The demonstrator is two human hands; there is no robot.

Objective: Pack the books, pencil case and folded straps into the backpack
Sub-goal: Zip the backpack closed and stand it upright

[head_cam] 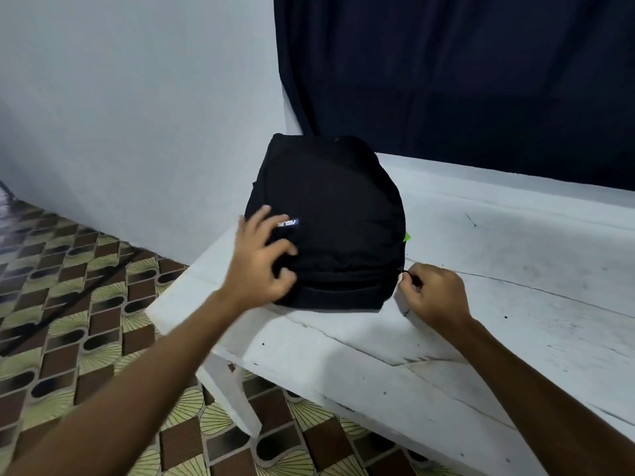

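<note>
A black backpack lies flat on the white bench near its left end, bulging. A small label on its front reads "ASUS", upside down from here. The left hand rests on the bag with fingers spread and relaxed. The right hand pinches a small black zipper pull at the bag's near right corner.

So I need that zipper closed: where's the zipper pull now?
In the head view, the zipper pull is at the backpack's near right corner, pinched by the right hand.
</note>
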